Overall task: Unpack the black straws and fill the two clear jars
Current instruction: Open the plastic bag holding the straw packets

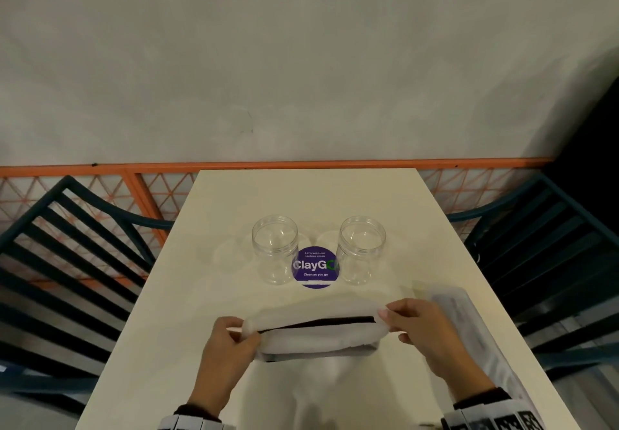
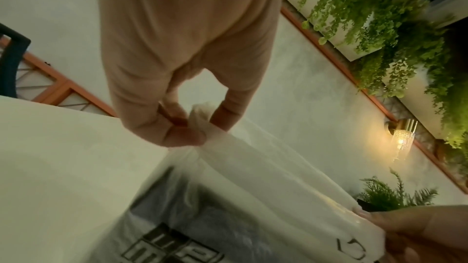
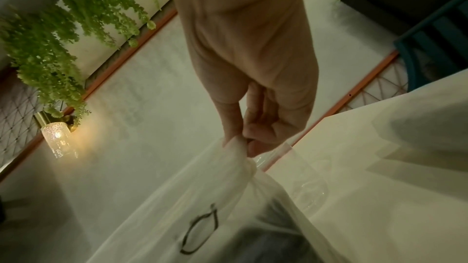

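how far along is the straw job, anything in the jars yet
Early stage. Done: the two clear jars, left jar and right jar, stand open on the table, both empty. In hand: the left hand and right hand pinch opposite ends of the white plastic bag, spreading its mouth; something black shows inside. Left: take the straws out and fill both jars.

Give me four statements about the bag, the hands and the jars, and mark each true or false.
1. Both jars, left jar and right jar, stand empty. True.
2. The left hand rests flat on the table. False: it pinches one end of the plastic bag.
3. The right hand pinches the bag's other end. True.
4. A purple sticker lies left of both jars. False: it lies between them.
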### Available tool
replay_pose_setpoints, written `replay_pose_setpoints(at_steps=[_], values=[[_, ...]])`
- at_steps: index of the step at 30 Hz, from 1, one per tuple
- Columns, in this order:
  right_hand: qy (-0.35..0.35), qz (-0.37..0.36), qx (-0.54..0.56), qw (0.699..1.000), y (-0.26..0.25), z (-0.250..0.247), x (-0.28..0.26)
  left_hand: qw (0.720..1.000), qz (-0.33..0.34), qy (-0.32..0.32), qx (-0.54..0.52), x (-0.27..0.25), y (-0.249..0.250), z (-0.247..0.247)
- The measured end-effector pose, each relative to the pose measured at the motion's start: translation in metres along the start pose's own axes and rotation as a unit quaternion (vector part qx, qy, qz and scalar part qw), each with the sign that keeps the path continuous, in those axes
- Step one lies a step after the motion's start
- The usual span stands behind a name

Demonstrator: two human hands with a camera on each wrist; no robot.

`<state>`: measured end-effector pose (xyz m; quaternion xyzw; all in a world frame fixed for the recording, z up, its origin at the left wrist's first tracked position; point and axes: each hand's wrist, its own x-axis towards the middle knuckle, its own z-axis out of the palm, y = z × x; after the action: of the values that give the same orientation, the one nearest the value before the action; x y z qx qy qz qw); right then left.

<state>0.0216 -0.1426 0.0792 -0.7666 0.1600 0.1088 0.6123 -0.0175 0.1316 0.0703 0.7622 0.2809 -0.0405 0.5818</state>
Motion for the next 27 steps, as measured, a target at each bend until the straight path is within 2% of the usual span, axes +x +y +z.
replay_pose_setpoints(at_steps=[4,6,8,10,12,14,16,18,22,25,27], values=[[-0.023,0.030,0.023,0.999,0.001,0.008,0.000,0.999,0.041,0.018,-0.007,0.001,-0.002,0.000],[-0.029,0.047,0.020,0.998,0.004,0.013,0.000,0.998,0.056,0.001,0.004,0.000,-0.003,0.003],[-0.064,0.075,0.038,0.994,0.006,0.016,0.000,0.998,0.054,-0.021,-0.008,-0.001,-0.005,0.006],[-0.111,0.135,0.133,0.976,0.006,0.013,0.003,0.997,0.019,-0.048,-0.056,-0.001,-0.006,0.004],[-0.148,0.204,0.249,0.935,0.006,0.006,0.005,0.988,-0.041,-0.079,-0.127,0.002,-0.006,-0.002],[-0.161,0.242,0.329,0.898,0.005,0.000,0.004,0.968,-0.098,-0.123,-0.196,0.006,-0.007,-0.010],[-0.157,0.253,0.358,0.885,0.008,-0.004,0.003,0.939,-0.154,-0.158,-0.264,0.007,-0.005,-0.016],[-0.161,0.245,0.352,0.889,0.012,-0.007,0.002,0.921,-0.183,-0.167,-0.301,0.010,-0.004,-0.020],[-0.186,0.224,0.319,0.902,0.008,-0.010,0.000,0.914,-0.193,-0.168,-0.314,0.008,0.005,-0.019],[-0.197,0.207,0.325,0.902,0.009,-0.011,0.000,0.928,-0.165,-0.192,-0.272,0.003,0.003,-0.015],[-0.155,0.183,0.219,0.946,0.011,-0.009,-0.002,0.953,-0.128,-0.198,-0.190,-0.001,0.003,-0.009]])
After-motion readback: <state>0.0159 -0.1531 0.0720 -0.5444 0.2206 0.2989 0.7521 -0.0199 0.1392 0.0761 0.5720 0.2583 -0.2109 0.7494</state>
